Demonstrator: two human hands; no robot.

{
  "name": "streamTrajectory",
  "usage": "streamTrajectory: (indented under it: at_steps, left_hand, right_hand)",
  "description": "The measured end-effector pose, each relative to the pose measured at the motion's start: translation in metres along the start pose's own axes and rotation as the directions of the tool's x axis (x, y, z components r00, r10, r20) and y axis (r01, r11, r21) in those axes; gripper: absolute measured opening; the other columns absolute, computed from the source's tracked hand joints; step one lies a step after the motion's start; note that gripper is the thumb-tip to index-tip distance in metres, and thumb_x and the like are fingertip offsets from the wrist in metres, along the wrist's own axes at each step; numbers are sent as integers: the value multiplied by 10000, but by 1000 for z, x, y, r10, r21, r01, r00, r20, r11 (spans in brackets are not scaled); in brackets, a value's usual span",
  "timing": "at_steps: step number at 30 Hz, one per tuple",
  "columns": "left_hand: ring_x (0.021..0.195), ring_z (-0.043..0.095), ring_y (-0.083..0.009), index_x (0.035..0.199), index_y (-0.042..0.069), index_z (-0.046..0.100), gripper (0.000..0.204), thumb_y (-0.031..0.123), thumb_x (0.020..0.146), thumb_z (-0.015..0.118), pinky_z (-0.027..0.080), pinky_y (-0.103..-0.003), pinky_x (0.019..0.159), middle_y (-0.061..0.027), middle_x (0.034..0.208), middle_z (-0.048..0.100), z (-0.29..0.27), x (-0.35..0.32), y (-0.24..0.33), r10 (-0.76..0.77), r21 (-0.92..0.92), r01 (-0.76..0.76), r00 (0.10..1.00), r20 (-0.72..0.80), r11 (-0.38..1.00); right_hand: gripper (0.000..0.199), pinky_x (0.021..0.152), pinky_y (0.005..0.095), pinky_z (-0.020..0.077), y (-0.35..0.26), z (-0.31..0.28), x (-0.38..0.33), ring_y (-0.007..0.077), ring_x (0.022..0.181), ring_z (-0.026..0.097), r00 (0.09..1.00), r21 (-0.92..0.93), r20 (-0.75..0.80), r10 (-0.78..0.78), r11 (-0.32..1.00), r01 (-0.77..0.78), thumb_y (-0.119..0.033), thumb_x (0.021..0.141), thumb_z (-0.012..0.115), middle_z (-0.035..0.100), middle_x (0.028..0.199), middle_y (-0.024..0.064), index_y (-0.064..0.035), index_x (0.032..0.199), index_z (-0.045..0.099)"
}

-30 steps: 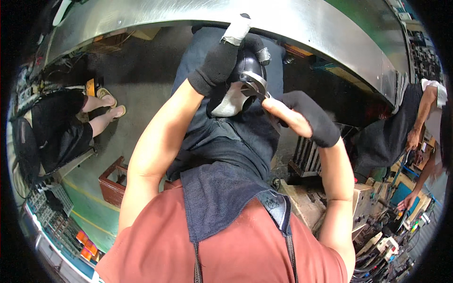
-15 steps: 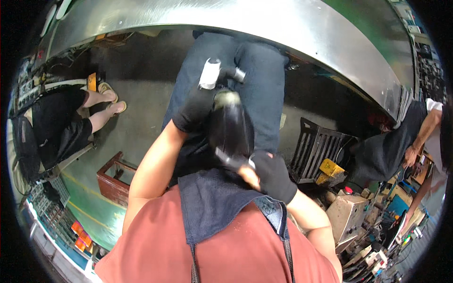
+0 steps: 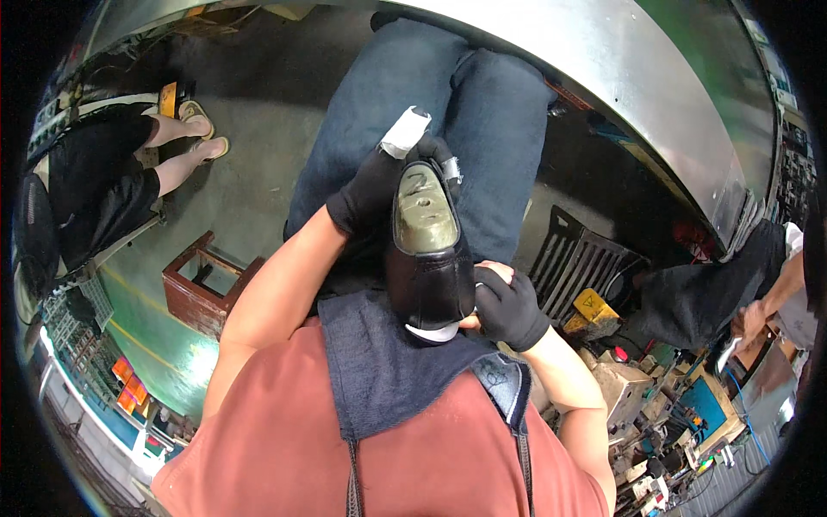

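A black shoe (image 3: 429, 289) with a greenish last (image 3: 426, 215) inside it is held over my lap, its opening facing up and its toe toward me. My left hand (image 3: 379, 185), in a black glove with white tape round two fingers, is closed round the heel end. Beside the toe, my right hand (image 3: 510, 308) is closed in a black glove with bare fingertips, its fingers bent against the shoe's edge. A curved white edge (image 3: 432, 333) shows under the toe; the shoe hides the rest of it.
A metal work surface (image 3: 637, 95) curves across the far side, beyond my knees. A red-brown wooden stool (image 3: 202, 289) stands at left, near a seated person's legs (image 3: 172, 151). At right are a dark slatted crate (image 3: 573, 263), a yellow block (image 3: 591, 312), machinery and another person's arm (image 3: 780, 289).
The shoe has turned from its dark side so its opening and last face up. Both hands stay on it, the right slightly lower. My view has shifted a little.
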State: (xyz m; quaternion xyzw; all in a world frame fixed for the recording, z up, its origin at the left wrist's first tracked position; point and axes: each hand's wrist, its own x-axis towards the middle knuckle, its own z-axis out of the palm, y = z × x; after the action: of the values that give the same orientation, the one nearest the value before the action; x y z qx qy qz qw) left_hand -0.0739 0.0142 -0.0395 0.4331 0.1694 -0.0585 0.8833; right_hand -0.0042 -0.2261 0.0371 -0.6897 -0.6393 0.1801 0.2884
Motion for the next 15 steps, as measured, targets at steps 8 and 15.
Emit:
streamTrajectory:
  at_steps: [8, 15]
  left_hand:
    - [722, 619, -138, 866, 29, 615, 358, 296, 1012, 426, 521, -266, 682, -71, 822, 647, 0, 3, 10, 57, -147, -46, 996, 65, 988]
    - [774, 625, -152, 920, 43, 625, 288, 264, 1006, 462, 525, -312, 725, -63, 852, 651, -8, 10, 16, 173, 207, -198, 976, 134, 958]
  right_hand:
    - [409, 742, 346, 515, 4, 4, 9, 248, 884, 628, 999, 12, -38, -30, 999, 30, -415, 680, 743, 608, 952, 88, -50, 761, 577]
    - [412, 727, 352, 522, 0, -23, 23, 266, 863, 635, 999, -28, 27, -28, 999, 29, -426, 714, 746, 615, 932, 104, -49, 783, 593]
